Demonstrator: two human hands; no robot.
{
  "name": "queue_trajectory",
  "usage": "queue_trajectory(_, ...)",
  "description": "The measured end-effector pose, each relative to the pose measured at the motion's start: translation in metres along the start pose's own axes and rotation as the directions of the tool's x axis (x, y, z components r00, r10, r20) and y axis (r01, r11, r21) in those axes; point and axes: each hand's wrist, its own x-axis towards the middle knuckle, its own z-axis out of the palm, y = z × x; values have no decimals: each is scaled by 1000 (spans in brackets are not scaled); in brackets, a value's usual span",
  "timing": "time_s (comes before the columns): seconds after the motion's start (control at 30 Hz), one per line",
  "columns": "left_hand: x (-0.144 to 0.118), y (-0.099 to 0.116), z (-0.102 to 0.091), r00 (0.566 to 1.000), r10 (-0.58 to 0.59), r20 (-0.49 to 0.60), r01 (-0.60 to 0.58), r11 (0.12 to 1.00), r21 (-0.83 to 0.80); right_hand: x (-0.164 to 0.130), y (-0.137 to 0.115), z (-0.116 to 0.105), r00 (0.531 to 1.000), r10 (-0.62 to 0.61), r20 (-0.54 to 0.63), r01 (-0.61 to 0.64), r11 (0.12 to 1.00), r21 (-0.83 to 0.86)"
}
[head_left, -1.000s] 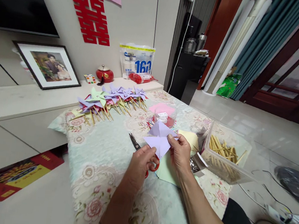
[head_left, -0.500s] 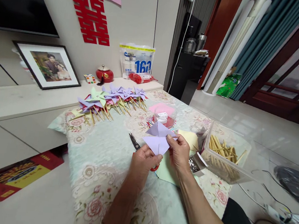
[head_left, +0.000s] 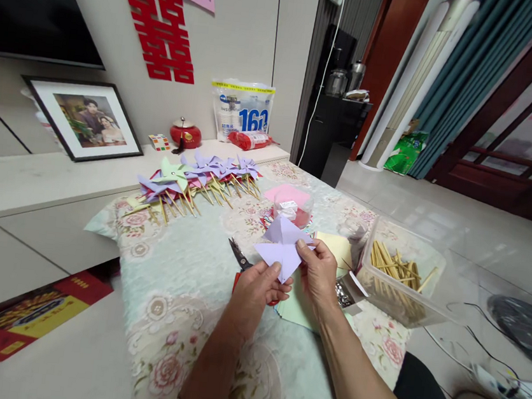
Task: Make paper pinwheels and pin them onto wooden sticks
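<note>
At three o'clock on the desk [head_left: 178,292] we see a clear plastic tub [head_left: 398,282] holding wooden sticks [head_left: 395,265], and at twelve a small clear cup [head_left: 292,208] with something red and white inside. Both our forearms reach forward over the middle of the desk: our left hand [head_left: 255,291] and right hand [head_left: 318,273] each pinch an edge of the lilac folded paper [head_left: 282,246], held just above the scissors [head_left: 244,264].
</note>
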Motion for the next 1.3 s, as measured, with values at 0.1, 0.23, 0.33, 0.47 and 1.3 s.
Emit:
queue_trajectory(0.1, 0, -2, 1, 999, 46, -8, -45, 997, 57, 0, 2, -1, 1000, 3, 6, -3, 1000, 2)
queue_trajectory(0.23, 0, -2, 3, 994, 104, -27, -102, 991, 83, 1, 2, -1, 1000, 6, 13, -6, 1000, -1)
queue_trajectory(0.33, -2, 1, 3, 996, 92, -19, -90, 992, 93, 0, 1, 0, 1000, 7, 14, -7, 1000, -3)
queue_trajectory(0.47, -6, 6, 2, 999, 42, 12, -42, 999, 32, -1, 0, 0, 1000, 10, 11, -10, 1000, 0)
queue_trajectory(1.3, -1, 0, 6, 913, 353, -202, -317, 929, 191, -15, -2, -4, 839, -504, 203, 526, 662, -533)
